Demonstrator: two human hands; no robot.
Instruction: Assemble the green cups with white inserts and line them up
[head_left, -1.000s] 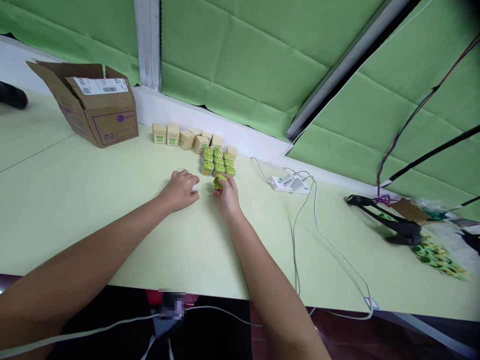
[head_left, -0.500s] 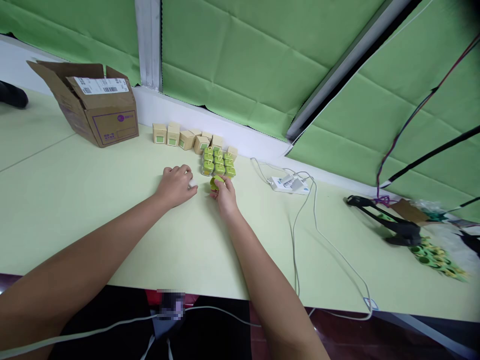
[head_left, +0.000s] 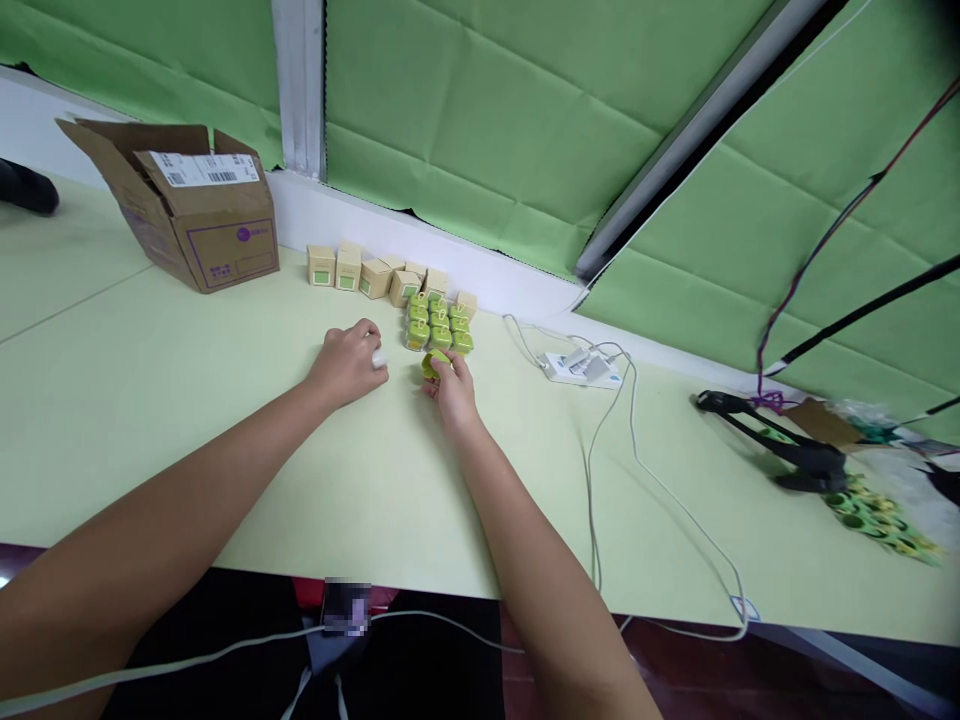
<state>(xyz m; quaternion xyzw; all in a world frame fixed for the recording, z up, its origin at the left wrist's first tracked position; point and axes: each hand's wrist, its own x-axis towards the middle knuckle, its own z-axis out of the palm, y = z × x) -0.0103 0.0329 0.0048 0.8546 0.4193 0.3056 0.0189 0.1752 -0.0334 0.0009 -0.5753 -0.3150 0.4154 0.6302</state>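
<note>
My right hand (head_left: 451, 390) rests on the pale green table (head_left: 187, 420), fingers pinched round a small green jar (head_left: 432, 364) at the front of a cluster of like green jars (head_left: 438, 324). My left hand (head_left: 346, 364) lies just to the left, fingers curled over a small white object (head_left: 379, 358) that I cannot make out. Behind the jars stands a row of small tan cartons (head_left: 360, 272) with green labels.
An open cardboard box (head_left: 196, 214) sits at the back left. A white power strip (head_left: 579, 368) with trailing cables lies to the right. Farther right are a black tool (head_left: 780, 446) and green printed sheets (head_left: 877, 516). Green cloth hangs behind the table.
My left hand has slid a little left and back with the white object. My right hand has shifted the green jar slightly toward the cluster.
</note>
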